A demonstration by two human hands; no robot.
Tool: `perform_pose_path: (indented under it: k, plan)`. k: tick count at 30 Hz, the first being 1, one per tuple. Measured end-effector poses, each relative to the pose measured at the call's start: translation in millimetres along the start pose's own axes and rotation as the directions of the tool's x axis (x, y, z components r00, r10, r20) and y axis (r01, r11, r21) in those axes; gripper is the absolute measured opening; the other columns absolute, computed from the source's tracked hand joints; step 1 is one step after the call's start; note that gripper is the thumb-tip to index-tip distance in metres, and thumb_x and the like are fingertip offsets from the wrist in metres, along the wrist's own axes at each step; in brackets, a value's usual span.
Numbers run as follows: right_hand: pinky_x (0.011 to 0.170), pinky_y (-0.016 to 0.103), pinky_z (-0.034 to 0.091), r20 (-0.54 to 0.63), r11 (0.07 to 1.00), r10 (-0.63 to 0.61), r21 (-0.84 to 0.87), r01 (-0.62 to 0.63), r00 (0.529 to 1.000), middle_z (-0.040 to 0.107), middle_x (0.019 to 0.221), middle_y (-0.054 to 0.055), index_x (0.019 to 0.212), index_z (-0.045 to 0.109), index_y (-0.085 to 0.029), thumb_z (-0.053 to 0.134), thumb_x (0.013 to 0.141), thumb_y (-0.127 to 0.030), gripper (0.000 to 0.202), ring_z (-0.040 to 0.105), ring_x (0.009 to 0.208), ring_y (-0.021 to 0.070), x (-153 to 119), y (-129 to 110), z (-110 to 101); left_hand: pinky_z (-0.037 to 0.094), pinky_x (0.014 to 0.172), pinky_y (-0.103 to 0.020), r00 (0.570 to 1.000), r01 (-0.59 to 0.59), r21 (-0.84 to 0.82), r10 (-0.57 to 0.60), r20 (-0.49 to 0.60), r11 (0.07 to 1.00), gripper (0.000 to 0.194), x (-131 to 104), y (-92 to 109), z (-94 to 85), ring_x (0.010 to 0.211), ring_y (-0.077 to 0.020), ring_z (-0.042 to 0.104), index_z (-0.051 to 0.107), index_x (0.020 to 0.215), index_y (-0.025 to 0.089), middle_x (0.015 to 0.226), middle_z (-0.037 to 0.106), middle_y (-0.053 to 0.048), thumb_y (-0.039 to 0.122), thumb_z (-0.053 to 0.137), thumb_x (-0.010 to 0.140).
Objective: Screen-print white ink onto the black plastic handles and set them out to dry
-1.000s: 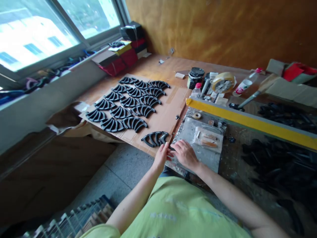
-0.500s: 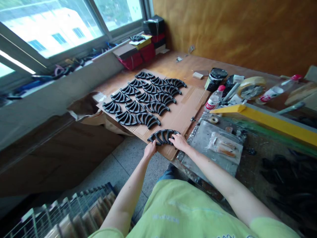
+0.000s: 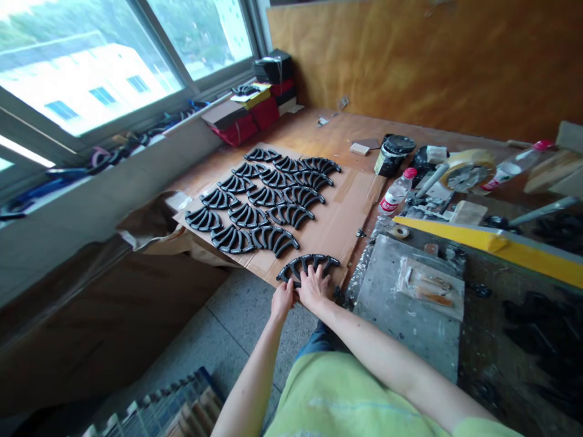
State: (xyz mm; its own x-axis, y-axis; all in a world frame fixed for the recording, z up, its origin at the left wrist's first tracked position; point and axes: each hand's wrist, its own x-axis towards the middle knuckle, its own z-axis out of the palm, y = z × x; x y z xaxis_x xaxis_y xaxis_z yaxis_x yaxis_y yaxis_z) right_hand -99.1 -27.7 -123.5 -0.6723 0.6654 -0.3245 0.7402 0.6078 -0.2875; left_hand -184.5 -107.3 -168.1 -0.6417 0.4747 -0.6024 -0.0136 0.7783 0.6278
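Note:
A fanned row of black curved pieces (image 3: 296,266) lies at the near edge of a cardboard sheet (image 3: 334,224). My left hand (image 3: 283,298) is closed at the near left end of this row, thumb and fingers pinched on a curved piece. Beside it, my right hand (image 3: 312,287) rests over the middle of the row with its fingers stretched out and a little apart, touching the pieces. It covers part of them. Farther up the cardboard, several more fanned rows of the same black pieces (image 3: 273,240) are laid out close together.
To the right are a stained grey board (image 3: 387,303), a plastic bottle (image 3: 396,193), a black-smeared tub (image 3: 394,155), a tape roll (image 3: 469,170) and a yellow bar (image 3: 496,243). Red boxes (image 3: 232,128) stand by the window. A wire rack (image 3: 159,403) is low at left.
My right hand has slid left along the row, from its right end to its middle, close to my left hand. My left hand still pinches the left end. The camera view has shifted slightly.

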Motion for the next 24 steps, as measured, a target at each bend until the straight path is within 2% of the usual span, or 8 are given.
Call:
perform_pose_path:
  k: [5, 7, 11, 14, 17, 19, 23, 24]
  plan:
    - [0.102, 0.063, 0.024, -0.034, 0.996, -0.043, 0.080, 0.046, 0.999, 0.049, 0.135, 0.015, 0.117, 0.061, -0.019, 0.060, 0.083, -0.035, 0.038, 0.030, 0.131, 0.0399, 4.5, 9.4, 0.4, 0.044, 0.044, -0.023, 0.999, -0.025, -0.051, 0.027, 0.027, 0.998, 0.036, -5.5, 0.8, 3.1, 0.047, -0.0140, 0.058, 0.050, 0.075, 0.019, 0.058, 0.060, -0.002, 0.045, 0.032, 0.094]
    - [0.104, 0.061, 0.023, -0.088, 0.991, -0.075, 0.101, 0.084, 0.993, 0.051, 0.134, 0.013, 0.116, 0.062, -0.021, 0.061, 0.082, -0.036, 0.038, 0.030, 0.133, 0.0384, 9.8, 18.2, -6.5, 0.045, 0.044, -0.023, 0.998, -0.053, -0.100, 0.056, 0.029, 0.994, 0.036, -3.3, 10.1, 5.7, 0.048, -0.0140, 0.058, 0.050, 0.076, 0.020, 0.061, 0.061, -0.002, 0.047, 0.034, 0.093]
    - [0.103, 0.053, 0.030, -0.219, 0.987, 0.027, 0.160, 0.009, 0.975, 0.054, 0.132, 0.010, 0.114, 0.063, -0.025, 0.062, 0.081, -0.038, 0.036, 0.038, 0.127, 0.0331, 53.7, 46.2, -39.6, 0.046, 0.047, -0.024, 0.969, -0.240, -0.180, 0.247, 0.022, 0.954, 0.036, 21.9, 66.8, 12.4, 0.056, -0.0143, 0.061, 0.053, 0.088, 0.020, 0.074, 0.065, -0.003, 0.052, 0.036, 0.092]
    - [0.099, 0.048, 0.035, -0.302, 0.970, 0.199, 0.199, -0.142, 0.932, 0.054, 0.130, 0.010, 0.116, 0.063, -0.024, 0.061, 0.083, -0.042, 0.038, 0.042, 0.122, 0.0307, 116.9, 81.5, -79.9, 0.050, 0.057, -0.025, 0.886, -0.447, -0.179, 0.462, 0.050, 0.876, 0.038, 53.7, 122.5, 21.6, 0.071, -0.0153, 0.066, 0.055, 0.108, 0.021, 0.090, 0.068, -0.005, 0.051, 0.036, 0.093]
    - [0.099, 0.050, 0.034, -0.377, 0.940, 0.339, 0.174, -0.293, 0.862, 0.052, 0.132, 0.011, 0.120, 0.062, -0.024, 0.058, 0.085, -0.045, 0.041, 0.039, 0.125, 0.0322, 188.0, 126.0, -119.3, 0.051, 0.070, -0.030, 0.826, -0.562, -0.026, 0.563, 0.013, 0.826, 0.037, 83.0, 149.6, 37.4, 0.080, -0.0174, 0.067, 0.057, 0.113, 0.020, 0.093, 0.070, -0.007, 0.044, 0.037, 0.095]
    - [0.098, 0.052, 0.033, -0.402, 0.919, 0.393, 0.147, -0.365, 0.827, 0.050, 0.134, 0.012, 0.122, 0.061, -0.024, 0.056, 0.086, -0.048, 0.043, 0.036, 0.126, 0.0340, 232.3, 154.2, -137.6, 0.051, 0.077, -0.033, 0.769, -0.624, 0.131, 0.635, -0.070, 0.770, 0.033, 97.4, 145.6, 49.7, 0.085, -0.0196, 0.066, 0.060, 0.108, 0.019, 0.092, 0.070, -0.008, 0.040, 0.038, 0.095]
    - [0.095, 0.054, 0.033, -0.370, 0.872, 0.484, 0.120, -0.475, 0.793, 0.048, 0.134, 0.013, 0.122, 0.060, -0.025, 0.053, 0.088, -0.049, 0.043, 0.034, 0.126, 0.0360, 306.7, 191.1, -151.0, 0.049, 0.084, -0.034, 0.528, -0.754, 0.342, 0.827, -0.193, 0.561, 0.024, 113.1, 117.2, 68.2, 0.089, -0.0205, 0.065, 0.063, 0.104, 0.020, 0.092, 0.069, -0.008, 0.030, 0.044, 0.095]
    - [0.095, 0.054, 0.032, -0.358, 0.862, 0.500, 0.120, -0.492, 0.789, 0.048, 0.133, 0.013, 0.122, 0.060, -0.024, 0.053, 0.088, -0.049, 0.043, 0.035, 0.125, 0.0358, 321.2, 195.8, -150.9, 0.049, 0.083, -0.033, 0.487, -0.765, 0.369, 0.849, -0.205, 0.528, 0.022, 114.9, 112.0, 70.5, 0.088, -0.0201, 0.064, 0.063, 0.105, 0.020, 0.092, 0.069, -0.007, 0.028, 0.046, 0.095]
